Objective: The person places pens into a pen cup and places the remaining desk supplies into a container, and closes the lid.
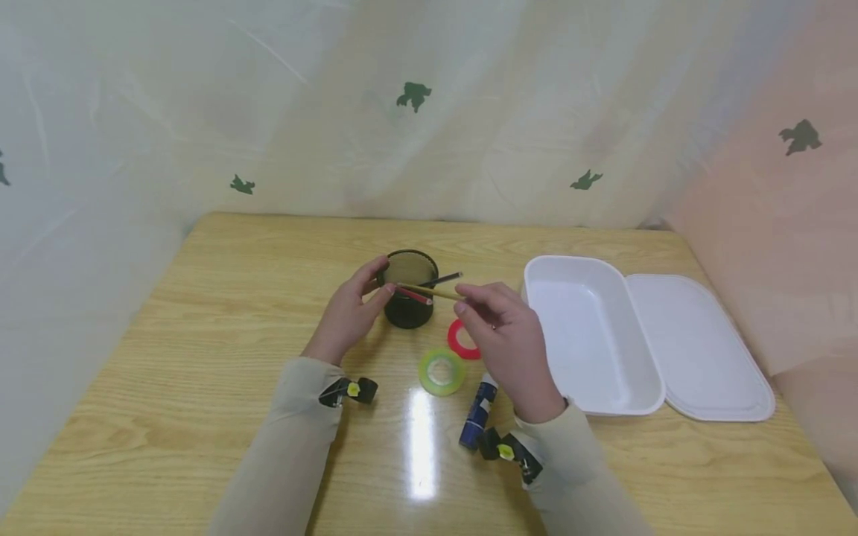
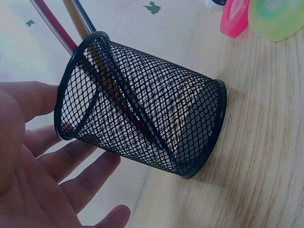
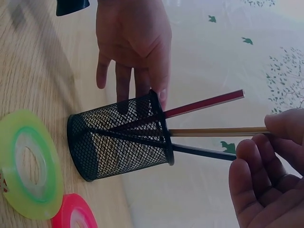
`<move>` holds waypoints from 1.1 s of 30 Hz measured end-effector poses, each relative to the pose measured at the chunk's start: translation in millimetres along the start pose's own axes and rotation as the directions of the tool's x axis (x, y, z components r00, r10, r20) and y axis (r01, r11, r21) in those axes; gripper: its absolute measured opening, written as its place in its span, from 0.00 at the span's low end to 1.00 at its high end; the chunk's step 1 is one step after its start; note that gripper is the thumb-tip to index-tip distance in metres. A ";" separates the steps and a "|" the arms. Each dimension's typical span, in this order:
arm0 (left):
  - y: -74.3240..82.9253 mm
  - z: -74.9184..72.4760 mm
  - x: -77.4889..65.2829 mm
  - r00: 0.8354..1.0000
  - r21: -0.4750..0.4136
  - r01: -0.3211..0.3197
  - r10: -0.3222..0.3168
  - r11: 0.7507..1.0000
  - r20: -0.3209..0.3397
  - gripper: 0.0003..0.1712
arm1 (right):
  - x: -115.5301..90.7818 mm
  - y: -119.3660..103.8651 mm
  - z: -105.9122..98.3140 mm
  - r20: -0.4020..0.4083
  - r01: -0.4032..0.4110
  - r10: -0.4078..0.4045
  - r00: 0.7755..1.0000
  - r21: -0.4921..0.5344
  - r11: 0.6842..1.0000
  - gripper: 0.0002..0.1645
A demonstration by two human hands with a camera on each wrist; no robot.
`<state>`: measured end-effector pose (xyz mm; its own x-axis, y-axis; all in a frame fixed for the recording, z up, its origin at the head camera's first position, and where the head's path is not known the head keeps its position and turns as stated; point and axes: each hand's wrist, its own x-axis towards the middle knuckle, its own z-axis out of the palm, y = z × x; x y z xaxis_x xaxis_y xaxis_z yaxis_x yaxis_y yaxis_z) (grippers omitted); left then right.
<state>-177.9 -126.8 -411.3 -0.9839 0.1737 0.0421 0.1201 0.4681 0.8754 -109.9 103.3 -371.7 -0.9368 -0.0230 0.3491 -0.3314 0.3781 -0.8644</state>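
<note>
A black mesh pen cup [image 1: 409, 313] stands upright on the table. My left hand [image 1: 345, 313] grips it at the rim, thumb on the near side and fingers spread along the mesh. My right hand [image 1: 506, 335] pinches the upper end of a yellow pencil [image 3: 218, 132] between thumb and fingertips. The pencil's lower part is inside the cup. Leaning in the same cup are a red pencil [image 3: 204, 103] and a black pencil [image 3: 202, 151]. The black one's top end passes close to the right fingertips in the right wrist view.
A green tape roll [image 1: 441, 372] and a red tape roll [image 1: 462, 341] lie in front of the cup. Near the right wrist lies a blue glue stick [image 1: 477, 413]. To the right are a white plastic box [image 1: 593, 350] and its white lid [image 1: 704, 346].
</note>
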 end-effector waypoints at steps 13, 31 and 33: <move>-2.7 -1.6 -0.1 1.000 -0.013 -0.013 0.013 1.000 0.001 0.32 | 1.1 4.0 4.6 0.061 -0.002 0.007 0.998 -0.075 0.997 0.17; -1.8 -1.3 0.4 1.000 -0.006 -0.009 0.009 1.000 0.001 0.33 | 1.6 7.7 6.7 0.066 0.008 -0.005 0.998 -0.055 0.998 0.18; -2.2 -1.3 0.6 1.000 -0.009 -0.012 0.012 1.000 0.002 0.33 | 1.6 7.8 6.8 0.068 0.002 0.002 0.998 -0.055 0.998 0.18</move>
<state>-179.0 -128.8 -412.6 -0.9822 0.1806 0.0518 0.1306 0.4584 0.8791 -114.7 99.9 -380.3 -0.9429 -0.0856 0.3218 -0.3265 0.4282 -0.8426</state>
